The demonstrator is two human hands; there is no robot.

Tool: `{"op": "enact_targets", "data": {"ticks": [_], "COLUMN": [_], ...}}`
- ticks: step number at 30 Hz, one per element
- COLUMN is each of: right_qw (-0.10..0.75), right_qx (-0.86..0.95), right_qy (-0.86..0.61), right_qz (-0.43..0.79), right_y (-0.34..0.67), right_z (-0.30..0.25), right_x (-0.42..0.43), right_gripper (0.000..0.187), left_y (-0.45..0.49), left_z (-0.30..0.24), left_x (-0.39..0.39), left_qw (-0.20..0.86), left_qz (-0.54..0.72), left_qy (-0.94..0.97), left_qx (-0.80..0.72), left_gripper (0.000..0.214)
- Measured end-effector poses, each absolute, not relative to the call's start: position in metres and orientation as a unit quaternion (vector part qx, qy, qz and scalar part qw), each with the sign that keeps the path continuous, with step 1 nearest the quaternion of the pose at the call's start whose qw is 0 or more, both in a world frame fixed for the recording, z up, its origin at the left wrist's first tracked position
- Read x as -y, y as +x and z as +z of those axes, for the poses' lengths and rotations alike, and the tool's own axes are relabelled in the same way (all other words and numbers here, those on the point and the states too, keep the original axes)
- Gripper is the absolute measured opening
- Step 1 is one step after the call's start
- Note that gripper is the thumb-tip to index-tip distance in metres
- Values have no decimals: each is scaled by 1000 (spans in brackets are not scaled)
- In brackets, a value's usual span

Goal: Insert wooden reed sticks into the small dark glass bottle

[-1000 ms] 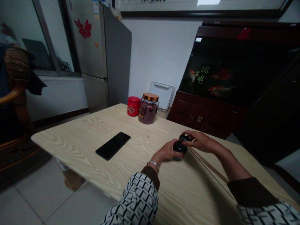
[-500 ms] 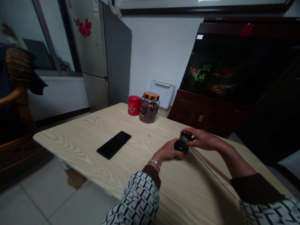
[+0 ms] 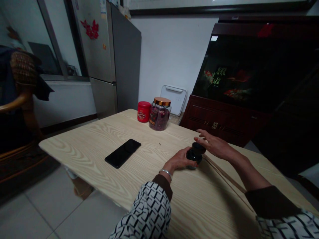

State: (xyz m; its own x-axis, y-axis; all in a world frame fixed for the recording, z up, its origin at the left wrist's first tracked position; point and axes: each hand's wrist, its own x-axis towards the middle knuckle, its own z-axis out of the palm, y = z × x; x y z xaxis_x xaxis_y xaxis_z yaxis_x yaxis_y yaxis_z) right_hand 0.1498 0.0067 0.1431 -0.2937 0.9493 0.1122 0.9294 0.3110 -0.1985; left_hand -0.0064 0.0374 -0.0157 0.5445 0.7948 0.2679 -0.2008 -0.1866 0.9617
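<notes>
A small dark glass jar [image 3: 193, 157] stands on the wooden table [image 3: 139, 179], with my left hand [image 3: 179, 159] wrapped around its near left side. The black lid [image 3: 198, 148] sits on top of the jar; whether it is fastened cannot be seen. Just above and right of the lid hovers my right hand [image 3: 216, 144], its fingers apart and nothing in them. Several thin brown sticks [image 3: 228, 177] lie on the tabletop under my right forearm, their far ends close to the jar.
To the left lies a black phone [image 3: 123, 153]. At the far edge stand a red canister [image 3: 144, 112] and a clear jar of dried flowers [image 3: 159, 119] with a copper-coloured lid. Beyond the table are a fridge [image 3: 126, 63], a white panel [image 3: 175, 99] and a dark fish tank [image 3: 239, 69].
My right hand has let go of the black lid and risen, its fingers opening. The lid, tilted in my fingers before, rests on the jar. My left hand keeps its hold.
</notes>
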Motion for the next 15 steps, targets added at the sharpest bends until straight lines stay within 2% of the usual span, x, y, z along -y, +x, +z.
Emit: {"op": "enact_targets", "data": {"ticks": [3, 9, 11, 15], "right_qw": [130, 104, 119, 148], "right_qx": [822, 705, 714, 803], "right_qy": [-547, -697, -689, -569], "right_qz": [96, -73, -37, 98], "right_y": [152, 152, 156, 162], "right_z": [149, 154, 150, 144], "right_x": [-4, 5, 4, 4], "right_gripper": [71, 82, 80, 73], "left_y": [-6, -6, -6, -6], "left_z": [-17, -17, -17, -17], "left_x": [-37, -37, -38, -38], "left_qw": [578, 576, 577, 595], "left_qz": [425, 425, 425, 424], "left_qy": [657, 657, 656, 644], "left_qx": [-233, -236, -237, -228], "left_gripper": [71, 70, 70, 73]}}
